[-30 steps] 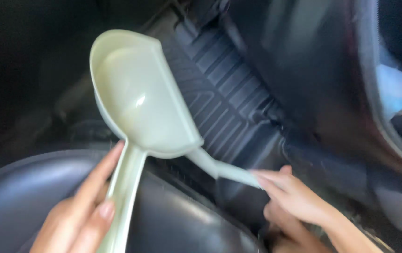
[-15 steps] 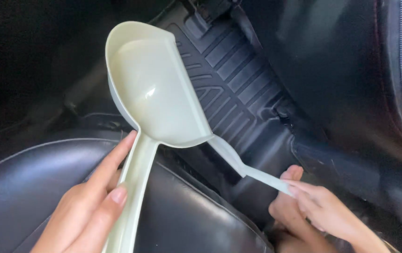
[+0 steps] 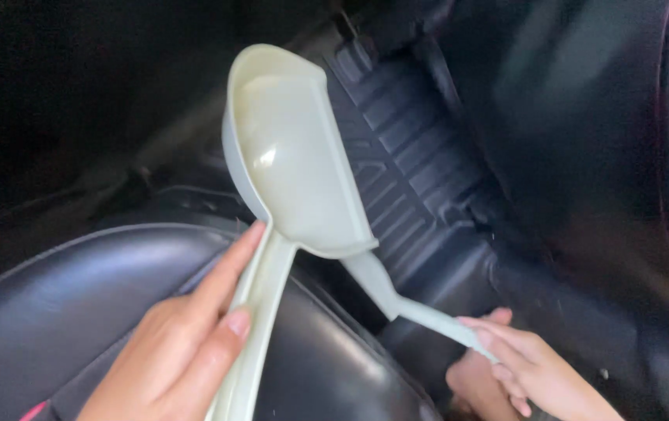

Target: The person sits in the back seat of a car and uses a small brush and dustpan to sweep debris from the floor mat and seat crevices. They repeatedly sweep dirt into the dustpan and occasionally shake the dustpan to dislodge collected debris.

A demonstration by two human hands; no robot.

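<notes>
Grasping the long handle of a pale green plastic dustpan, the left hand keeps its grip clenched, fingers wrapped along the stem, with the scoop raised and tilted over the dark footwell. Lower right, the right hand pinches the end of a matching pale brush handle, which runs up behind the scoop's lip. Below them lies a black leather seat; farther off is a ribbed rubber floor mat.
</notes>
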